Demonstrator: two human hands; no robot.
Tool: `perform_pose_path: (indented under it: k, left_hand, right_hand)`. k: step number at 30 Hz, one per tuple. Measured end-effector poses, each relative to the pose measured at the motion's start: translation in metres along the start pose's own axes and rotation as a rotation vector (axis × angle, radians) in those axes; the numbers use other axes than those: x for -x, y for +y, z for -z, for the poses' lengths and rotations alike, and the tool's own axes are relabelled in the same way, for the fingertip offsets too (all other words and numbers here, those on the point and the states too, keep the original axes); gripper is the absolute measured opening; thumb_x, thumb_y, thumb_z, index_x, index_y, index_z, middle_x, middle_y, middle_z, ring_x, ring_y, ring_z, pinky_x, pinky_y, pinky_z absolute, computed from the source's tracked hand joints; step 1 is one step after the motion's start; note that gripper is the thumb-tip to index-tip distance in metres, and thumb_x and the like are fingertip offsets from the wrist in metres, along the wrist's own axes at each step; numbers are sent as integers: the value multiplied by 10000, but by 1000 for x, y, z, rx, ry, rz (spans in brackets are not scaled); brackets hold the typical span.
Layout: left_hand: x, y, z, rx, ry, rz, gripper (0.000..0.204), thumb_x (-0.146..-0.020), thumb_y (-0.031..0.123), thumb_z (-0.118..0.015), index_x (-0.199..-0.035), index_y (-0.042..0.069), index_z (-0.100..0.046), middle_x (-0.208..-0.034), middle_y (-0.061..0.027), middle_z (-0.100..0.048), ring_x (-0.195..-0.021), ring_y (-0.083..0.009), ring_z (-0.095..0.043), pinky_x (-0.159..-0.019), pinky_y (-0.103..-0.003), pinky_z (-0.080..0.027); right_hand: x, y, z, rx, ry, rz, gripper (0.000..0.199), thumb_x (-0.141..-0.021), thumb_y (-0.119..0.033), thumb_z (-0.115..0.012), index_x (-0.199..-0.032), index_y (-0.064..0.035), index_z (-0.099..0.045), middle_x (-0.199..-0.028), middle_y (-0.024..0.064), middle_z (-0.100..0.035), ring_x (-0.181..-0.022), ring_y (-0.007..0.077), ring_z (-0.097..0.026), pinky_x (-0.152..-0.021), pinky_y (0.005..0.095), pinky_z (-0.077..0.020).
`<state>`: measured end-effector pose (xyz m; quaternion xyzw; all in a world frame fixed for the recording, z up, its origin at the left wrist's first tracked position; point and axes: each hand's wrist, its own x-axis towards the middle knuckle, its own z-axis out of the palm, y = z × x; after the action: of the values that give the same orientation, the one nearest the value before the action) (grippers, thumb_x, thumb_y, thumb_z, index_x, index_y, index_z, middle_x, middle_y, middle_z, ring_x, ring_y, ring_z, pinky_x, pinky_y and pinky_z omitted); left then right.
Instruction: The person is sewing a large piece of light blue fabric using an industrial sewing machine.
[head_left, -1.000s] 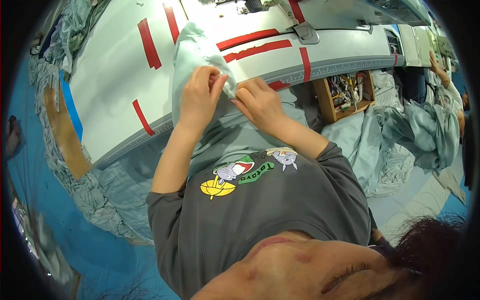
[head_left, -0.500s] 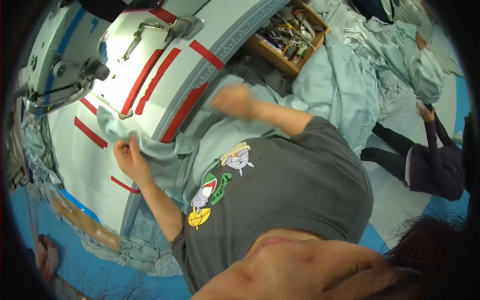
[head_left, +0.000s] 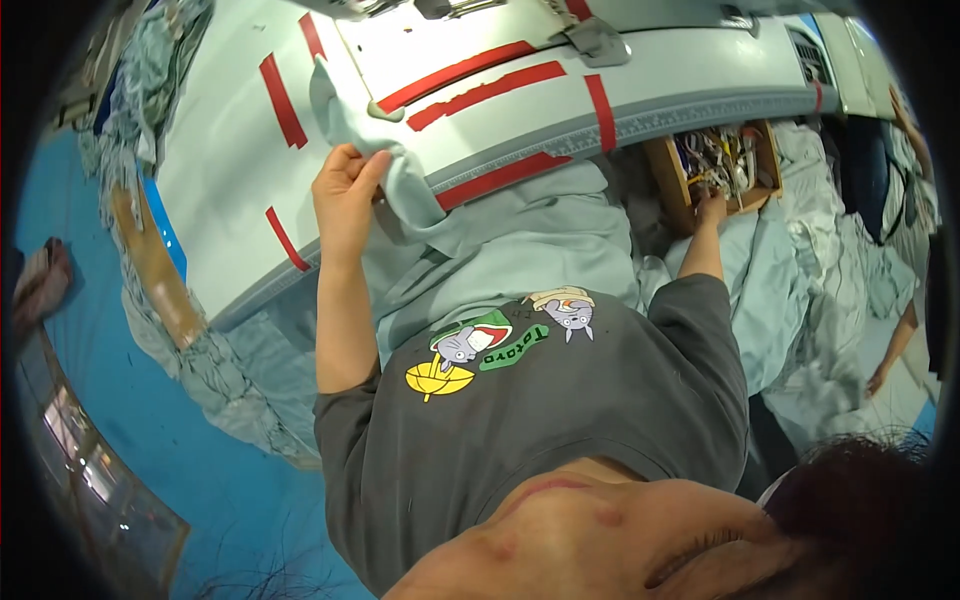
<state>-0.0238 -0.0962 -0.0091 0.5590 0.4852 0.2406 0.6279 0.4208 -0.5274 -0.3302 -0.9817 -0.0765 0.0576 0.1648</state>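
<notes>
Pale-green fabric (head_left: 408, 190) draped over the table's edge (head_left: 505, 155), pinched by my left hand (head_left: 347, 188) alone, my right hand (head_left: 711, 206), its grip impossible to tell, having moved to the wooden drawer (head_left: 671, 183).

Left hand (head_left: 345, 195) pinching light green cloth (head_left: 405, 190) between thumb and fingers, near the worktop's (head_left: 220, 190) front edge; cloth drapes over the edge toward the grey shirt (head_left: 560, 410). Right hand (head_left: 711, 208) at the open wooden drawer (head_left: 672, 185), fingers in by the small tools (head_left: 735, 155); can't tell if it grips one. Red tape strips (head_left: 283, 105) on the white top, ruler strip (head_left: 700, 104) along the front edge. Blue floor (head_left: 240, 490) lower left.
</notes>
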Motion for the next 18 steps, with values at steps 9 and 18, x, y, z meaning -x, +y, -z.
perform_pose_path:
  k: [9,18]
  left_hand:
    - [1,11,6,132,-82,47,226,-934,183,-569,-1060,7,-504,-772,8,-621,-645,-30,-543,-561,-178,-419]
    - [-2,8,13,406,-196,83,264,-963,170,-495,-1175,18,-457,-987,-60,-623,-812,-104,-625,-726,-264,-539]
  right_hand:
    - [109,-106,90,-420,429,374,276,-952,-71,-436,-1218,-2,-464,-1062,123,-571,-757,181,-575,-680,287,-481]
    - [263,-407,159,-915,-560,1220,320,-701,-107,-780,-986,-55,-646,-950,53,-641,-651,159,-605,-496,248,-476]
